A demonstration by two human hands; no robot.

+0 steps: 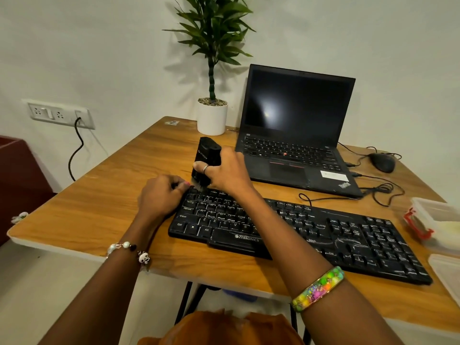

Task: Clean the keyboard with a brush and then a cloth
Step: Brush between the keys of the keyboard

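Right hand (225, 170) grips the brush (206, 161) upright, bristles on the keyboard's (323, 235) far left corner, to sweep dust; left hand (159, 195), fingers curled, steadies that corner. Cloth step not begun.

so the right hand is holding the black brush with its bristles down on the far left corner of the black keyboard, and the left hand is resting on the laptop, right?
Not quite. The head view shows the left hand resting at the left edge of the black keyboard, not on the open black laptop. The rest holds: the right hand grips the black brush, bristles down on the keyboard's far left corner.
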